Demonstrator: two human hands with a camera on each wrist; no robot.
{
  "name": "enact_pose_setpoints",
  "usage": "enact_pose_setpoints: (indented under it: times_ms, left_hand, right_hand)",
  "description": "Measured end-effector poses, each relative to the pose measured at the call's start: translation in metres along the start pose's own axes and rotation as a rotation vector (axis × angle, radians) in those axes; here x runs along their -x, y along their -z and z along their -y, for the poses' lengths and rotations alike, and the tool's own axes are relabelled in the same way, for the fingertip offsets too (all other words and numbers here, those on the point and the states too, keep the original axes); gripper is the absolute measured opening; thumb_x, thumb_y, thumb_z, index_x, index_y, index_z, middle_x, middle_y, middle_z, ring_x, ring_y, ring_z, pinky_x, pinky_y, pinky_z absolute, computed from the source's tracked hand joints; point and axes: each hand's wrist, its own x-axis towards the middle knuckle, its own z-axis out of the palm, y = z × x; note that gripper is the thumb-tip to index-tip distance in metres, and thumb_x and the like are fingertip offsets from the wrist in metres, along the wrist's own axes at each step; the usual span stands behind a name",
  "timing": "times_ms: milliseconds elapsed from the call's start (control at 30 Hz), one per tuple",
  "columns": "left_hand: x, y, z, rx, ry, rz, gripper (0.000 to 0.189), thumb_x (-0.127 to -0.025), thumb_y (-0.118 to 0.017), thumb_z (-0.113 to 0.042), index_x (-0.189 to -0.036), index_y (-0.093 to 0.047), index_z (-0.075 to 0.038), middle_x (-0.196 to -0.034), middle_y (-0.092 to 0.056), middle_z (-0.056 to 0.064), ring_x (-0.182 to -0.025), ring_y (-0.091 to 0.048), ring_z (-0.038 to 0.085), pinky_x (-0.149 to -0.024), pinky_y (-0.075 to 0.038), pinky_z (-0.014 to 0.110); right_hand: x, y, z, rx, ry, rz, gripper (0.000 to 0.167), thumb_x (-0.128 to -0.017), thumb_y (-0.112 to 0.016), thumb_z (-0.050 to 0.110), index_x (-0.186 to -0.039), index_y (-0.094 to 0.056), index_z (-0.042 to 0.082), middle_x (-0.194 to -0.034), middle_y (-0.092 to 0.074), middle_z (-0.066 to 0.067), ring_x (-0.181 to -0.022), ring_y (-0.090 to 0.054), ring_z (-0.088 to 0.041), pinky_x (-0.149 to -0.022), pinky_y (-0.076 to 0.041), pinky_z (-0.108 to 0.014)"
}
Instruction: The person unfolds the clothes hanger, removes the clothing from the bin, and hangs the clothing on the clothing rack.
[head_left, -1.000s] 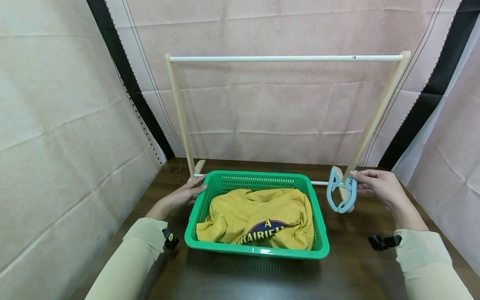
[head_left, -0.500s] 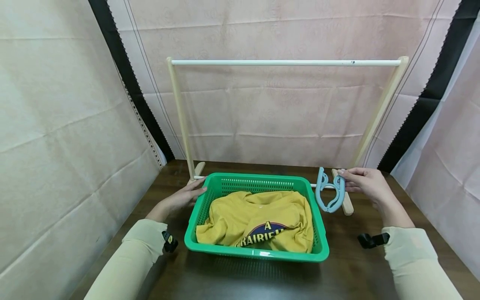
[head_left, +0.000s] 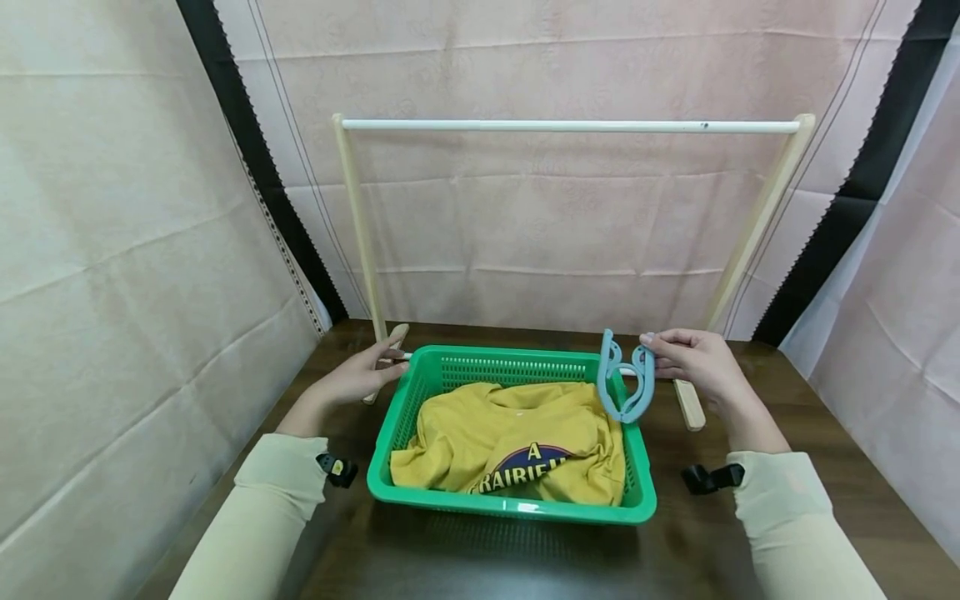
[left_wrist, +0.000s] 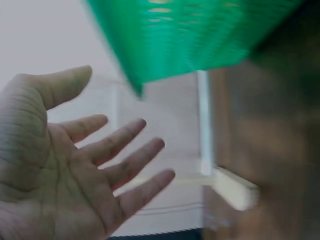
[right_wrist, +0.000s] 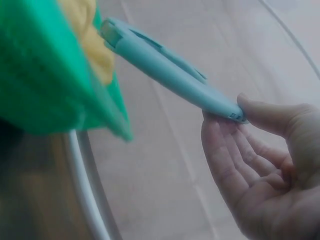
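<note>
In the head view a green plastic basket (head_left: pixel 512 510) stands on the table with a crumpled yellow T-shirt (head_left: pixel 517 433) in it; the shirt bears a dark printed badge. My left hand (head_left: pixel 348 379) is beside the basket's left rim. The left wrist view shows that hand (left_wrist: pixel 75 165) with fingers spread, nothing in it and a gap to the basket. My right hand (head_left: pixel 697 362) pinches one end of a folded light-blue clothes hanger (head_left: pixel 628 408) between thumb and fingers. The hanger's far end hangs over the basket's right rim.
Behind the basket stands a rack with pale side posts (head_left: pixel 761 221) and a white top rail (head_left: pixel 570 126). Its right foot (head_left: pixel 690 406) lies on the dark wooden table (head_left: pixel 495 567). Light fabric walls (head_left: pixel 570 217) close off the back and sides.
My right hand has carried the hanger leftward, from beside the rack's right foot to over the basket's right rim. My left hand has drawn slightly away from the left rim.
</note>
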Motion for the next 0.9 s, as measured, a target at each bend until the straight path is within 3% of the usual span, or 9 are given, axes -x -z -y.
enact_pose_setpoints:
  times_ms: [167,300,533,667,900]
  left_hand:
    - [0.001,0.002,-0.031,-0.121,-0.032,-0.059,0.064,-0.106,-0.051,-0.038,-0.159,-0.027,-0.012,-0.152,-0.043,0.021,-0.137,-0.044,0.04,-0.107,-0.04,0.057]
    - [0.001,-0.007,-0.059,-0.187,-0.077,-0.037,0.061,-0.105,-0.052,-0.04,-0.156,-0.034,-0.012,-0.15,-0.043,0.019,-0.137,-0.043,0.04,-0.106,-0.041,0.057]
    - [0.003,-0.027,-0.103,-0.289,-0.14,0.006,0.059,-0.103,-0.055,-0.045,-0.154,-0.04,-0.02,-0.142,-0.057,0.006,-0.135,-0.045,0.032,-0.104,-0.042,0.055]
    - [0.001,-0.042,-0.119,-0.247,-0.193,0.021,0.058,-0.104,-0.055,-0.042,-0.153,-0.041,-0.016,-0.139,-0.06,0.007,-0.131,-0.052,0.03,-0.104,-0.044,0.052]
    - [0.0,-0.073,-0.137,-0.138,-0.203,0.006,0.055,-0.102,-0.057,-0.045,-0.149,-0.047,-0.017,-0.129,-0.065,-0.006,-0.117,-0.062,0.014,-0.092,-0.053,0.039]
  right_hand:
    - [-0.001,-0.014,0.012,-0.028,0.023,0.018,0.052,-0.097,-0.069,0.038,-0.12,-0.063,-0.009,-0.094,-0.074,0.0,-0.083,-0.073,-0.014,-0.078,-0.059,-0.032]
    - [0.0,-0.026,0.022,-0.055,0.03,0.034,0.052,-0.096,-0.07,0.037,-0.12,-0.063,-0.008,-0.095,-0.075,-0.002,-0.083,-0.073,-0.016,-0.079,-0.059,-0.031]
    - [0.003,-0.045,0.036,-0.052,0.057,0.049,0.049,-0.094,-0.073,0.036,-0.116,-0.065,-0.007,-0.093,-0.075,-0.007,-0.081,-0.074,-0.02,-0.079,-0.06,-0.034]
    - [0.004,-0.053,0.04,-0.044,0.083,0.057,0.048,-0.094,-0.073,0.036,-0.116,-0.066,-0.006,-0.095,-0.076,-0.01,-0.081,-0.074,-0.023,-0.078,-0.06,-0.036]
    - [0.007,-0.071,0.045,-0.043,0.138,0.107,0.039,-0.095,-0.073,0.031,-0.112,-0.069,-0.003,-0.099,-0.075,-0.015,-0.08,-0.074,-0.024,-0.076,-0.06,-0.038]
